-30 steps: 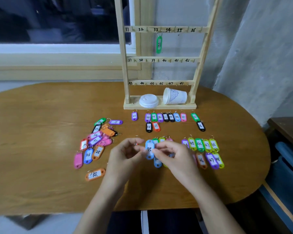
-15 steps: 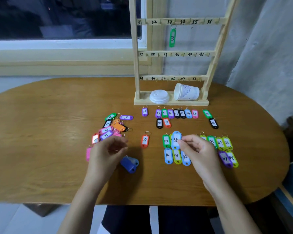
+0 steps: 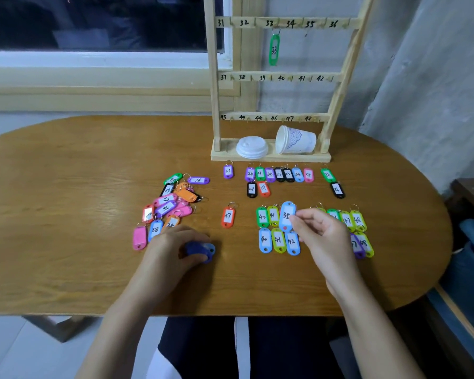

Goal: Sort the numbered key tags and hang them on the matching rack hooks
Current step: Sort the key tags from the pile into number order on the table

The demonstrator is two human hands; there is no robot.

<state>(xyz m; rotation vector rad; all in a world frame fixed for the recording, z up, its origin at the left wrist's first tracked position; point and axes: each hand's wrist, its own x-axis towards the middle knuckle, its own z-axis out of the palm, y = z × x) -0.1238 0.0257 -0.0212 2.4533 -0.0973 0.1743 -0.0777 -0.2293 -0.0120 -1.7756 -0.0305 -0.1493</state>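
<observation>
Since half a second earlier, the left hand point(image 3: 173, 250) had closed over the dark blue tag point(image 3: 200, 250), which then lay on the table point(image 3: 66, 187) just to its right.

Head view: the left forearm reached in from the lower edge. That hand lay palm down near the front edge, with its fingers curled round the dark blue tag. The right hand point(image 3: 322, 236) was further back, palm down and wrist low. Its thumb and forefinger pinched the right edge of the light blue tag marked 38 point(image 3: 287, 214), held as before over the sorted rows beside the yellow 41. Whether that tag touched the table could not be told. An orange tag marked 37 point(image 3: 227, 216) lay alone between the hands. An unsorted heap of tags point(image 3: 170, 206) lay behind the left hand. On the wooden rack point(image 3: 215, 77) at the far edge, one green tag marked 33 point(image 3: 274, 49) hung under its number. A paper cup point(image 3: 296, 140) lay on its side on the rack's base beside a white lid point(image 3: 251, 146).
</observation>
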